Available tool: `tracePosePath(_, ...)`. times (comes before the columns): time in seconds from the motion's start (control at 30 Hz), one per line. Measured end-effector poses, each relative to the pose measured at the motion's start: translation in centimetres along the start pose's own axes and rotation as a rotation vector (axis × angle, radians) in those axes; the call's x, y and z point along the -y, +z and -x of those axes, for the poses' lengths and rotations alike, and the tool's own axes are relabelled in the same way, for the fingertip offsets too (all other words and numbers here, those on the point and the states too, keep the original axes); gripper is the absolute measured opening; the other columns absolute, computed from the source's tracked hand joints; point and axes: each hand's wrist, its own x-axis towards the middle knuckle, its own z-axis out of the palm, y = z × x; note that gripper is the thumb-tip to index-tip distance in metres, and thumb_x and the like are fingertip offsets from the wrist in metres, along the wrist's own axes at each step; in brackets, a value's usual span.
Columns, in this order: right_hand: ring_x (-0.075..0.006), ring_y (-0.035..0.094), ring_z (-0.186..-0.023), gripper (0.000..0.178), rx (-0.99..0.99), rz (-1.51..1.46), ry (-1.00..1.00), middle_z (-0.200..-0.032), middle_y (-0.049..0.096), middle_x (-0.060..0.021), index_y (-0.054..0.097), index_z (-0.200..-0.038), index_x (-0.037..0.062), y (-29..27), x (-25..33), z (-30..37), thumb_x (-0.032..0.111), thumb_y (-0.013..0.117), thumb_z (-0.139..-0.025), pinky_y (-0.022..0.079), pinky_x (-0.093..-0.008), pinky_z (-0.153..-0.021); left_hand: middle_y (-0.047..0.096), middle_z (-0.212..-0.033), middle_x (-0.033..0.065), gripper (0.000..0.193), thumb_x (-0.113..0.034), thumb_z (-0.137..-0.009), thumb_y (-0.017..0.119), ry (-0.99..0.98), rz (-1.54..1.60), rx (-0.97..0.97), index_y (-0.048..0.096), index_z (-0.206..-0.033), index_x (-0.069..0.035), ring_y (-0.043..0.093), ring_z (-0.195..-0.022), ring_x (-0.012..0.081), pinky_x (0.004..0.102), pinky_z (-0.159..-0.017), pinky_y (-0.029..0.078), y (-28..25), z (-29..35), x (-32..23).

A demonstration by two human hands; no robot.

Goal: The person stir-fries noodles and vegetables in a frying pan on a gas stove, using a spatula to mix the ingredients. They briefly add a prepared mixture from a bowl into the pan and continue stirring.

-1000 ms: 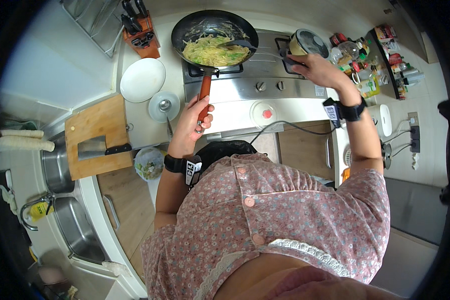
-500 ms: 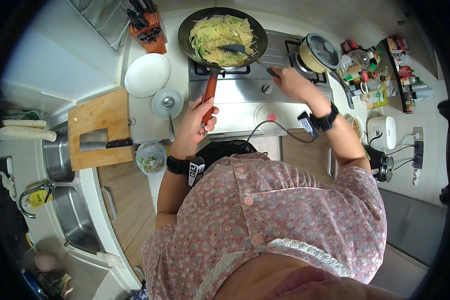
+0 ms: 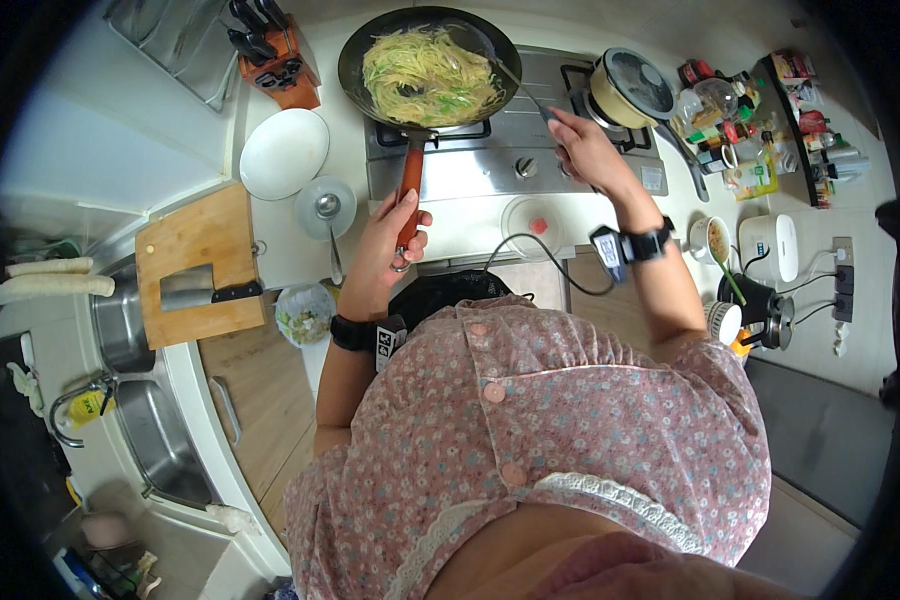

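Pink floral buttoned blouse (image 3: 530, 420), lace hem, black wristbands (image 3: 650, 243)

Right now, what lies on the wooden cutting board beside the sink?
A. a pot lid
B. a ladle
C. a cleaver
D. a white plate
C: a cleaver with a broad steel blade and a dark handle lies flat on the wooden cutting board; the white plate rests apart on the counter.

Right hand (image 3: 588, 150) off the lidded pot (image 3: 630, 88), now gripping a utensil (image 3: 515, 85) reaching into the pan (image 3: 425, 70), noodles (image 3: 430, 78) spread wider than a second ago
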Motion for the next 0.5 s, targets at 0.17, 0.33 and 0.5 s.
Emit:
tracePosePath(0.17, -0.0071, 0.042, -0.047, 0.043, 0.030, -0.086, 0.054, -0.061, 0.047, 0.0019, 0.048, -0.136, 0.0035, 2.3, -0.4, -2.2, 0.026, 0.048, -0.099, 0.035, -0.0236, -0.041, 0.053, -0.084, 0.0067, 0.033, -0.027, -0.098, 0.053, -0.010, -0.018, -0.016, 0.045, -0.123, -0.008, 0.040, -0.047, 0.0039, 0.0149, -0.034, 0.027, 0.2, -0.1, -0.1)
tracePosePath(0.33, -0.0343, 0.066, -0.075, 0.041, 0.091, 0.625, -0.427, -0.085, 0.067, -0.0225, 0.052, -0.131, 0.0049, 4.2, -0.9, 2.6, 0.028, 0.050, -0.098, 0.051, -0.0357, -0.072, 0.053, -0.084, 0.0074, 0.032, -0.027, -0.098, 0.053, -0.011, -0.032, -0.021, 0.044, -0.123, -0.008, 0.040, -0.047, 0.0041, 0.0151, -0.034, 0.028, 0.0, -0.3, 0.1)
tracePosePath(0.5, -0.0442, 0.062, -0.085, 0.040, -0.022, 0.572, -0.259, -0.094, 0.064, -0.0281, 0.051, -0.129, 0.0009, 4.1, 1.5, 2.7, 0.024, 0.049, -0.096, 0.050, -0.0438, -0.077, 0.053, -0.084, 0.0081, 0.032, -0.028, -0.098, 0.053, 0.001, -0.014, -0.014, 0.044, -0.122, -0.008, 0.040, -0.047, 0.0043, 0.0149, -0.034, 0.028, -0.1, -0.3, 0.3)
